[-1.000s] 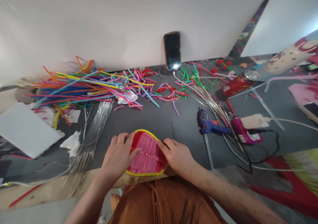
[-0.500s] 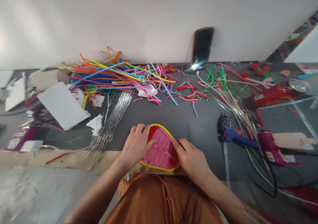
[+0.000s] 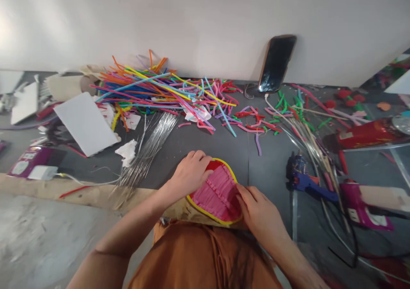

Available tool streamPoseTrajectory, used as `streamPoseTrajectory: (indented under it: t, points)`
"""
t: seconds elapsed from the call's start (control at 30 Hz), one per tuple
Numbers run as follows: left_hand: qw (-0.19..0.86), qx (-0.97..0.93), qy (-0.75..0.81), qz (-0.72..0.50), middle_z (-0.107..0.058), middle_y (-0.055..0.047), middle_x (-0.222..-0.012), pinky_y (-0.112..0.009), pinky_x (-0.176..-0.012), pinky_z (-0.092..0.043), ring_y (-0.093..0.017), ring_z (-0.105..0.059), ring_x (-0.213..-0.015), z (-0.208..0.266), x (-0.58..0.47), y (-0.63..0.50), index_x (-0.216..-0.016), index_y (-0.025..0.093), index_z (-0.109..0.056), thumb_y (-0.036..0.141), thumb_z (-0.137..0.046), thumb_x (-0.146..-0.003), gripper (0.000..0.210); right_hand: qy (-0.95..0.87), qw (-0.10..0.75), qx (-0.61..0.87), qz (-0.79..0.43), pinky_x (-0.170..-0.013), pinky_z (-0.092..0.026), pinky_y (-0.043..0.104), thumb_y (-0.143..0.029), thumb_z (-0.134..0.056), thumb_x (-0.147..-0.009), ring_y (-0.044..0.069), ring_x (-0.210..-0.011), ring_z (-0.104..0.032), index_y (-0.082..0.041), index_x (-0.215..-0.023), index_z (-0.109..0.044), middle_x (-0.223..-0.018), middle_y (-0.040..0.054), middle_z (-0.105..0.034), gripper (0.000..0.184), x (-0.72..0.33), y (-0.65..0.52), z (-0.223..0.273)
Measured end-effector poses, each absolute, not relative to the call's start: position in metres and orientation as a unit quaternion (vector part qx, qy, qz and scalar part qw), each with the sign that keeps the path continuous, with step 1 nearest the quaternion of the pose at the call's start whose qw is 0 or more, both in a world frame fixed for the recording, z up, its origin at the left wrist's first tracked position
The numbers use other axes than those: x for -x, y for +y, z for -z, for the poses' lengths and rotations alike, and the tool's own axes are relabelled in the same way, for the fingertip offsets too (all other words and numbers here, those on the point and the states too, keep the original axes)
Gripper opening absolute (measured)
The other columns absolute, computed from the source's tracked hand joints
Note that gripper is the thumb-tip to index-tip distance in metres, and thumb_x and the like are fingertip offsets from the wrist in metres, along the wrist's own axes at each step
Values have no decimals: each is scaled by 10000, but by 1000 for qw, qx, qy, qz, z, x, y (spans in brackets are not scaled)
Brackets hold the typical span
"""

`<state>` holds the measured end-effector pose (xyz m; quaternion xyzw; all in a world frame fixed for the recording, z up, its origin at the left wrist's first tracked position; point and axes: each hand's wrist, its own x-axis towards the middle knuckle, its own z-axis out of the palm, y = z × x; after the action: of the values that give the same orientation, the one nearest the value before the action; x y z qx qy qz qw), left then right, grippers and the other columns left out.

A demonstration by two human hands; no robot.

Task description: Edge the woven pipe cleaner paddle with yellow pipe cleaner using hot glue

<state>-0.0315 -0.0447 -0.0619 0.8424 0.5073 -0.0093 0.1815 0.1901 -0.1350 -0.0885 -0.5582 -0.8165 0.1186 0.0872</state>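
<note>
Yellow-rimmed pink piece [image 3: 218, 190] sits lower centre in the head view, left hand [image 3: 191, 173] gripping its upper-left edge, right hand [image 3: 259, 207] pinching its right side, seemingly steadying it; the next move calls for light, even pressure.

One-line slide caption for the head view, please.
Left grip and right grip on a pink, yellow-edged piece; pipe cleaners lie behind, a glue gun to the right.

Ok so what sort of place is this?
Probably a craft workshop or a handicraft workbench. A heap of colourful pipe cleaners, a blue glue gun and a bundle of thin, shiny wires lie on the dark tabletop.
</note>
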Motion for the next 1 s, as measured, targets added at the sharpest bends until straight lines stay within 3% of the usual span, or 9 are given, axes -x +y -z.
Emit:
streamPoseTrajectory:
  t: [0.27,0.47,0.67,0.87,1.0]
  points:
    - [212,-839,501,-25,-578,-77,-1056,-378,-947,-442,-221,-532,-1005,65,39,-42,-1146,181,-612,285,-491,-905,289,-819,107,538,-171,-643,-486,245,-181,-384,-935,149,-729,-644,-180,-1082,-610,-847,47,-667,270,-198,-125,81]
    - [210,-839,498,-56,-615,-72,-1011,-330,-902,-458,-190,-563,-953,74,42,-40,-1132,172,-628,55,-380,-855,389,-859,39,511,5,-604,-421,274,-137,-442,-894,158,-699,-609,-190,-1117,-619,-815,37,-655,290,-216,-94,63]
    - [216,-831,503,-100,-634,-67,-1018,-311,-921,-452,-174,-576,-967,81,44,-40,-1082,168,-637,89,-410,-874,318,-878,17,463,119,-699,-381,328,-100,-455,-863,196,-788,-553,-174,-1128,-631,-863,67,-660,326,-222,-48,43]
    - [230,-824,506,-112,-650,-54,-1005,-310,-895,-462,-173,-591,-947,83,44,-37,-1028,185,-654,110,-420,-883,285,-885,80,426,168,-801,-362,349,-130,-443,-906,201,-907,-534,-198,-1022,-670,-928,40,-685,264,-215,-3,42]
    - [229,-821,511,-114,-657,-53,-1000,-314,-891,-466,-172,-600,-937,82,43,-38,-1030,192,-660,167,-449,-903,248,-872,122,456,133,-912,-369,391,-158,-452,-923,224,-1080,-509,-200,-1168,-618,-1091,72,-659,299,-206,3,47]
